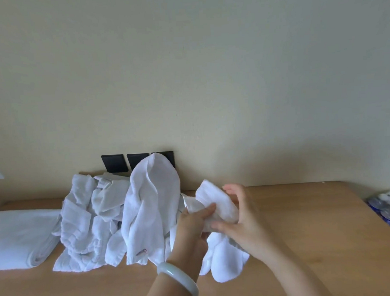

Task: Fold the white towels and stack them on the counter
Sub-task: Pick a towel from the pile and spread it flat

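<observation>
1. Both my hands are closed on one white towel (216, 206). My left hand (192, 217) pinches its left end between thumb and fingers. My right hand (241, 213) is curled round the bunched right end, thumb underneath.
2. That towel is held just above the table (316, 236), right of centre. Its gripped part runs left to right between my hands, and the loose rest hangs from them towards me, its end reaching the wood.
3. The unfolded heap (85, 222) lies to the left of my hands, against the wall. One tall draped towel (151, 201) stands at its right edge, just beside my left hand. I cannot tell whether that piece is part of what I hold.
4. A folded towel (21, 238) lies flat at the far left, well apart from my hands, with the heap between.
5. My guess is that the next move needs my hands to draw apart along that left-right line to open the cloth out. My left hand is the nearer one to the heap and the folded towel, so placing would go leftward across the heap.
</observation>
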Motion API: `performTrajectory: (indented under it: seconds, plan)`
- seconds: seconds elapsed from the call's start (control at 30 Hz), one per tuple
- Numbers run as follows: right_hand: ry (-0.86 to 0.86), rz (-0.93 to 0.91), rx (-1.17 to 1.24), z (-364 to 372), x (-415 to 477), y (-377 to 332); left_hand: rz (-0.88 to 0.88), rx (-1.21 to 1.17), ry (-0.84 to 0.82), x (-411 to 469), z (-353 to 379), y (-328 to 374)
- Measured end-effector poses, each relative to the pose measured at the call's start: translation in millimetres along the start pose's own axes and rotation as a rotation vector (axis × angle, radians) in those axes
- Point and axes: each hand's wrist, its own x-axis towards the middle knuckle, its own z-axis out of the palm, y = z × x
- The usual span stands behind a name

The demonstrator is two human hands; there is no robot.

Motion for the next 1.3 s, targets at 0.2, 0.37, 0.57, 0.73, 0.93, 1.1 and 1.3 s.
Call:
performTrajectory:
  seconds: [0.2,0.37,0.57,0.73,0.93,1.1,1.3]
  plan:
    - [0.252,-0.075,-0.073,-16.5,-4.5,16.3,0.043,0.034,0.028,-5.7,6.2,0.2]
    - [0.481,0.017,0.072,-14.4,-0.2,21.8,0.025,0.048,0.013,-18.1,7.2,-4.4]
    - [0.673,-0.051,0.181,-4.6,0.8,-6.5,-0.103,0.082,-0.117,-21.7,3.8,3.6]
    - [0.575,-0.04,-0.023,-13.0,3.1,-0.7,-0.1,0.135,-0.191,-19.2,15.7,9.0]
    - [0.431,-0.039,-0.103,-36.5,-4.6,11.6,0.022,0.188,-0.242,-27.4,40.3,10.7]
    - [0.349,-0.1,-0.026,-78.9,-2.3,24.2,0.115,0.218,-0.272,-36.7,80.4,4.4]
    - [0.531,-0.067,0.201,-206.8,-1.9,52.7,0.401,0.394,-0.074,-32.2,96.1,33.3]
